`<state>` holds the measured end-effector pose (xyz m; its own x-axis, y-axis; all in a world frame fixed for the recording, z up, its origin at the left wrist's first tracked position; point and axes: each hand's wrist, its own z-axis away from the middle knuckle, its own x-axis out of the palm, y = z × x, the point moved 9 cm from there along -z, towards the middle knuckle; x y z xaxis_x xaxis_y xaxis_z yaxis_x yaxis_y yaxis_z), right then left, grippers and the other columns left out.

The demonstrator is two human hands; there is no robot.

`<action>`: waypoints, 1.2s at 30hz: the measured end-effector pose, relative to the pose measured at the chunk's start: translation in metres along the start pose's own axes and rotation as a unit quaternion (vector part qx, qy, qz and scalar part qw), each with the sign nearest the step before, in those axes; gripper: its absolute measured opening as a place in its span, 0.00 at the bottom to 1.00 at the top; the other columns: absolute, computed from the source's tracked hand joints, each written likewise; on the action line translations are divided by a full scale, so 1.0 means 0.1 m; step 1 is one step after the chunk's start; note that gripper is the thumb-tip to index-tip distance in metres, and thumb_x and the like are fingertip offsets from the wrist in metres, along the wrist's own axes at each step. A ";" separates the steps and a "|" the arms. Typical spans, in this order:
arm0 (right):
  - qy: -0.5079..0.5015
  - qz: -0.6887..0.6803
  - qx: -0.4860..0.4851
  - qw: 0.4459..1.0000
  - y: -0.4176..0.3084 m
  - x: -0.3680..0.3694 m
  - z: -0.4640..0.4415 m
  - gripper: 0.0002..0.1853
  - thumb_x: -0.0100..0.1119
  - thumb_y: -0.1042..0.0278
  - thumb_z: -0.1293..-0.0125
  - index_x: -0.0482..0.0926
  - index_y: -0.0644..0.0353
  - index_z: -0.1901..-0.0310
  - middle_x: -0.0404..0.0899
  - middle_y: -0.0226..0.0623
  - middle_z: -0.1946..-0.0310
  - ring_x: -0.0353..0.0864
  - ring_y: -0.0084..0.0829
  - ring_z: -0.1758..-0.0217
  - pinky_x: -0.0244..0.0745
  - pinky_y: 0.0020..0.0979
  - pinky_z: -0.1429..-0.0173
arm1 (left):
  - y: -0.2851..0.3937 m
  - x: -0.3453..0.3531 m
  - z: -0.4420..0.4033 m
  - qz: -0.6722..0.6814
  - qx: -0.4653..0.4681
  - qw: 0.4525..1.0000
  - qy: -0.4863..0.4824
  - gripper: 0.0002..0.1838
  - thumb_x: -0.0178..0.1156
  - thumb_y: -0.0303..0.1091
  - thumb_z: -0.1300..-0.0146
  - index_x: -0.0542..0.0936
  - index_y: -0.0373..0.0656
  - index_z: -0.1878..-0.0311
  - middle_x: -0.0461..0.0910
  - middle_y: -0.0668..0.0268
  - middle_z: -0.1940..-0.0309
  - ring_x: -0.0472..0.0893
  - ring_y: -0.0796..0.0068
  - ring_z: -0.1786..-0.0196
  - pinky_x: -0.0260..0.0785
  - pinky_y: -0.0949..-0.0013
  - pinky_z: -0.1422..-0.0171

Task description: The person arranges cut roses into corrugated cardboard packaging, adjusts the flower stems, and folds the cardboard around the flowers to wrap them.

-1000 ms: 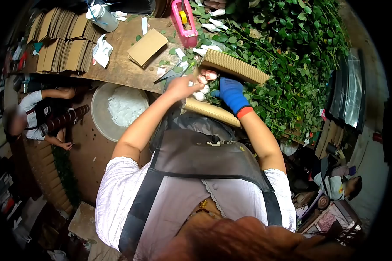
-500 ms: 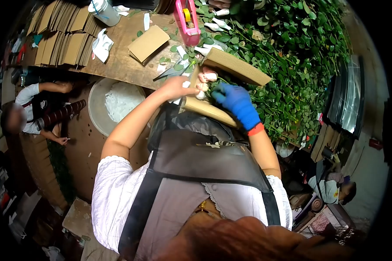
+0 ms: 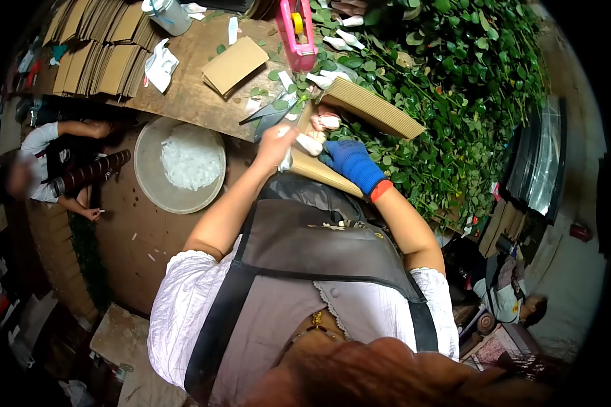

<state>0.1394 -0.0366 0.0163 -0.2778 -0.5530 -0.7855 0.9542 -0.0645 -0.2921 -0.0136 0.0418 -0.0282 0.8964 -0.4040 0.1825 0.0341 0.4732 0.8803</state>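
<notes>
My bare left hand (image 3: pixel 276 146) is closed, pinching the end of a white bud sleeve (image 3: pixel 309 144) that points toward my right hand. My right hand (image 3: pixel 354 164), in a blue glove, is curled beside the sleeved bud, seemingly around its stem; the fingertips are partly hidden. Beyond the hands, pale pink rose heads (image 3: pixel 326 121) lie between two sides of corrugated cardboard: a raised far flap (image 3: pixel 373 108) and a near flap (image 3: pixel 326 173) against my apron. Scissors (image 3: pixel 268 117) lie on the table just past my left hand.
A pink tape dispenser (image 3: pixel 297 41) and a cardboard stack (image 3: pixel 234 66) stand on the wooden table (image 3: pixel 190 85). Leafy stems (image 3: pixel 455 102) heap up at right. A tub (image 3: pixel 142 173) of white pieces is at lower left. Another person (image 3: pixel 44 169) sits at far left.
My left hand has drawn back toward me and now pinches a white sleeve. The gloved right hand has moved slightly left and closer to it. The cardboard has barely shifted.
</notes>
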 end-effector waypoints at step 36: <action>0.021 0.076 0.036 0.996 0.07 -0.14 -0.16 0.11 0.53 0.60 0.34 0.83 0.51 0.58 0.87 0.42 0.65 0.88 0.42 0.59 0.80 0.44 0.58 | 0.06 0.49 -0.34 -0.495 0.165 0.806 -0.279 0.57 0.78 0.56 0.56 0.59 0.43 0.28 0.48 0.37 0.26 0.48 0.35 0.22 0.46 0.47 0.20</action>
<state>0.1480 -0.0155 0.0165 -0.1316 -0.5250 -0.8409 0.9908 -0.0418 -0.1290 0.0458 0.0517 -0.0285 0.1611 -0.7891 -0.5927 0.4082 -0.4935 0.7680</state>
